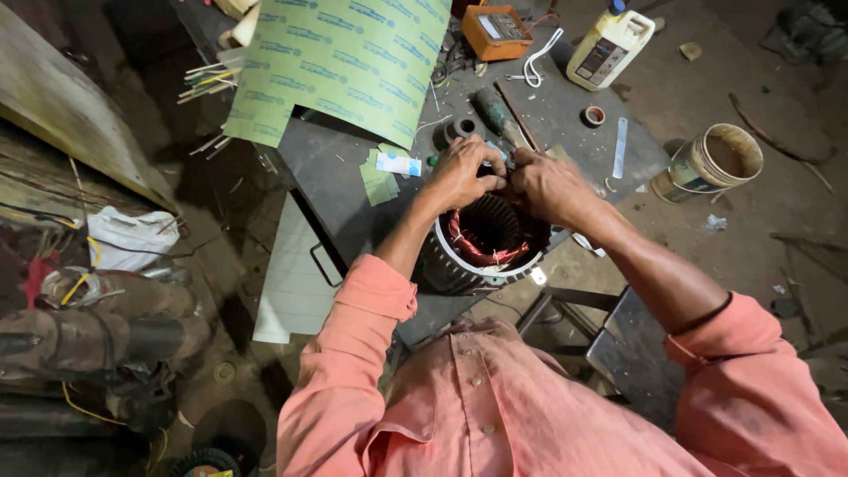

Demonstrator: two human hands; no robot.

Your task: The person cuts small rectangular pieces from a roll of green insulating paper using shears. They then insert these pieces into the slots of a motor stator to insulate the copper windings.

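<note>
A round motor stator (pixel 484 247) with copper windings inside stands on the dark metal table (pixel 344 185) right in front of me. My left hand (pixel 459 172) and my right hand (pixel 549 184) meet over its far rim, fingers pinched together on something small that is hidden between them. Both sleeves are salmon pink and rolled up.
A large green insulation sheet (pixel 340 62) covers the table's far left, with small cut green pieces (pixel 380 181) near my left hand. An orange meter (pixel 496 31), a white plastic bottle (pixel 609 49), a tape roll (pixel 594 115) and a screwdriver (pixel 495 113) lie beyond. A bucket (pixel 711 163) stands on the floor at right.
</note>
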